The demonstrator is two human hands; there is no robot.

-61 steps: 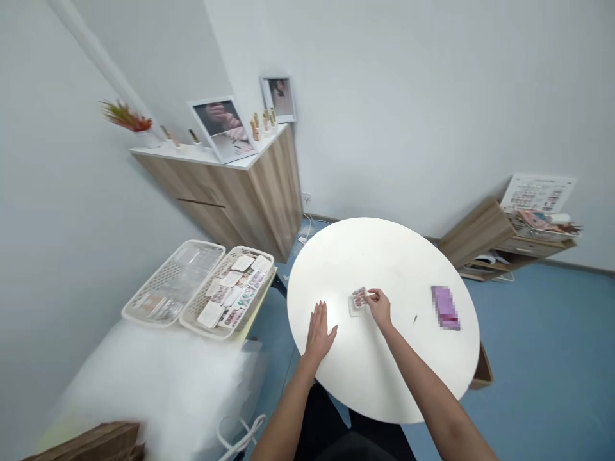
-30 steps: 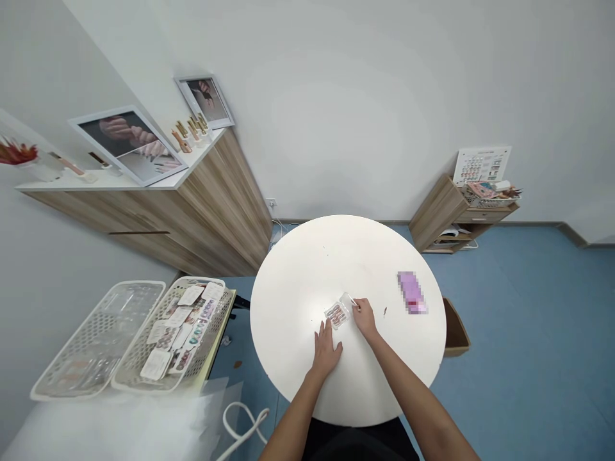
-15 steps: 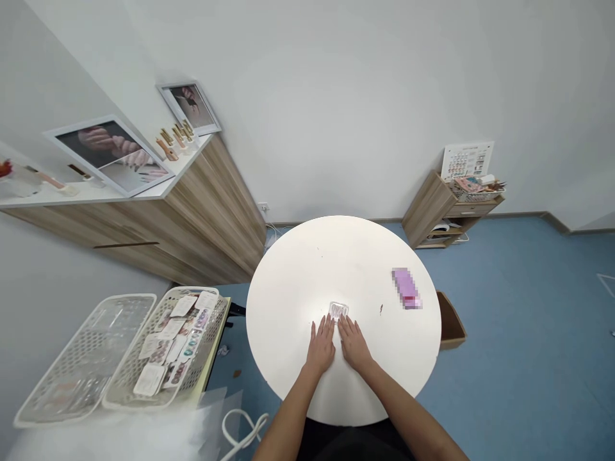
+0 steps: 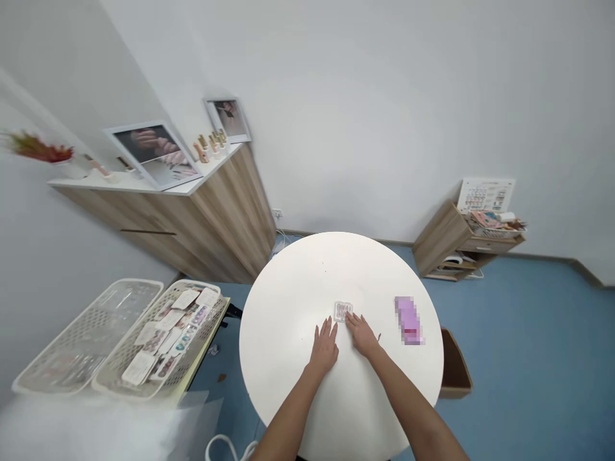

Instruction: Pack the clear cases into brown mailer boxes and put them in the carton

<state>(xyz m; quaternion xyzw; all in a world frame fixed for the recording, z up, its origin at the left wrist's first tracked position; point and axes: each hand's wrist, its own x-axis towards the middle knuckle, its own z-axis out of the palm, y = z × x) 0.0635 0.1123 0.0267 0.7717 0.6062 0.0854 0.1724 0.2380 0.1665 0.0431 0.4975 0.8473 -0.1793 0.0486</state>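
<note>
A small clear plastic case point(image 4: 343, 311) with pale, nail-like pieces in it lies flat on the round white table point(image 4: 288, 301). My left hand point(image 4: 325, 346) rests palm down on the table, fingers stretched out, just below and left of the case and apart from it. At the case's lower right corner are the fingertips of my right hand point(image 4: 362, 334); its fingers are straight and nothing is gripped. A purple blurred item point(image 4: 408, 320) lies farther right on the table, its kind hidden by the pixels.
At left stand two white plastic baskets, one holding clear cases point(image 4: 91, 339), the other packed cards point(image 4: 168, 333). A wooden cabinet point(image 4: 230, 211) with framed pictures is behind them. A low shelf unit point(image 4: 446, 240) and a brown bin point(image 4: 454, 365) are at right.
My hands have spread apart. The left has come away from the case; the right has shifted to its lower right corner. The camera view has shifted too.
</note>
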